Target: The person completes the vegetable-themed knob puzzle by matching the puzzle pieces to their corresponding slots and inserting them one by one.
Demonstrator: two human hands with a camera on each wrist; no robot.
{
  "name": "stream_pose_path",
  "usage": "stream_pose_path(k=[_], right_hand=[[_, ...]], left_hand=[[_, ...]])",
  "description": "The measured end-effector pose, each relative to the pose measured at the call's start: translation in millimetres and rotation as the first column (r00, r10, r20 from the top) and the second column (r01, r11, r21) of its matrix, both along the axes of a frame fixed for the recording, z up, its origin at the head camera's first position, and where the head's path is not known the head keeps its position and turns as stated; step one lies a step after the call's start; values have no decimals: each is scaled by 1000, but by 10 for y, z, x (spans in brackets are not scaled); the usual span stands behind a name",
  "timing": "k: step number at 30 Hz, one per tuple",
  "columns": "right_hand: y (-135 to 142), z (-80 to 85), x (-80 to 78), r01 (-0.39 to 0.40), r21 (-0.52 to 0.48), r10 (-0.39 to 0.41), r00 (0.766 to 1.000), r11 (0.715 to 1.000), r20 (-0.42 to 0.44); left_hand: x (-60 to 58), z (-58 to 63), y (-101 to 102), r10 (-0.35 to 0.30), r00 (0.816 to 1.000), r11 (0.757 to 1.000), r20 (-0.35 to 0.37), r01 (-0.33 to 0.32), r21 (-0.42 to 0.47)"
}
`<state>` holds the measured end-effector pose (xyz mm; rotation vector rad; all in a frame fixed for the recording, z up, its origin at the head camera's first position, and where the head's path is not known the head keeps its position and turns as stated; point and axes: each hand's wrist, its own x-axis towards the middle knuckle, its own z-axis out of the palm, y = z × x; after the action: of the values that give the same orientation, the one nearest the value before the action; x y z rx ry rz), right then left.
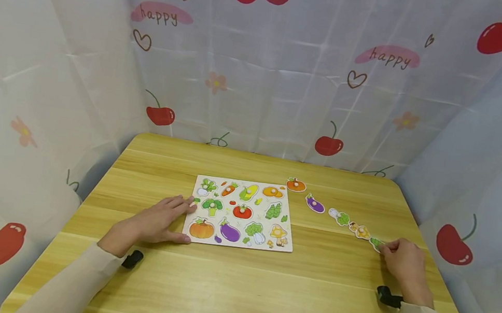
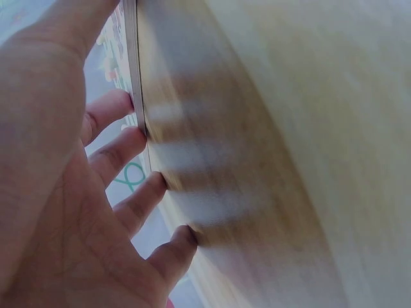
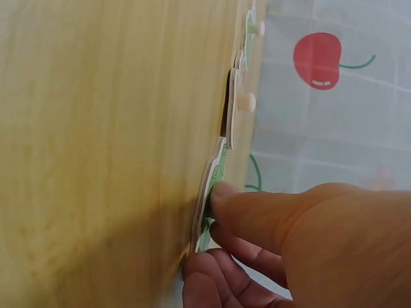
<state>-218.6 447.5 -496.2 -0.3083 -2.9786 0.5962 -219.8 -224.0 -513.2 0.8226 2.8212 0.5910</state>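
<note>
A puzzle board printed with vegetables lies flat on the table. Along its left edge my left hand rests with fingers spread; the left wrist view has the fingertips down on the wood and the board's edge. At the right, my right hand pinches a green vegetable puzzle piece between thumb and fingers. The right wrist view shows this green piece low on the tabletop, its knob hidden by the thumb. Just beyond it lies a mushroom piece with a pale knob.
From the board's upper right corner, a pumpkin piece, an eggplant piece and a bok choy piece trail diagonally toward my right hand. The wooden table meets a cherry-printed curtain at the back.
</note>
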Motion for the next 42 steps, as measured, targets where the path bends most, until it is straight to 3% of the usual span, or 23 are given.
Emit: stream_pose_path(k=[8, 15, 26, 42], right_hand=[[-1, 3, 17, -1, 2, 1, 996, 1000, -88], [-60, 53, 10, 26, 1, -25, 994, 1000, -109], [-279, 107, -19, -51, 39, 56, 987, 998, -148], [-783, 139, -91, -180, 10, 177, 954, 984, -240]], left_hand=[[0, -16, -3, 1, 1000, 1000, 1, -1, 5], [-1, -4, -3, 1, 1000, 1000, -5, -1, 1], [7, 6, 1, 2, 1000, 1000, 3, -2, 0], [-2, 7, 4, 4, 1000, 1000, 16, -4, -10]])
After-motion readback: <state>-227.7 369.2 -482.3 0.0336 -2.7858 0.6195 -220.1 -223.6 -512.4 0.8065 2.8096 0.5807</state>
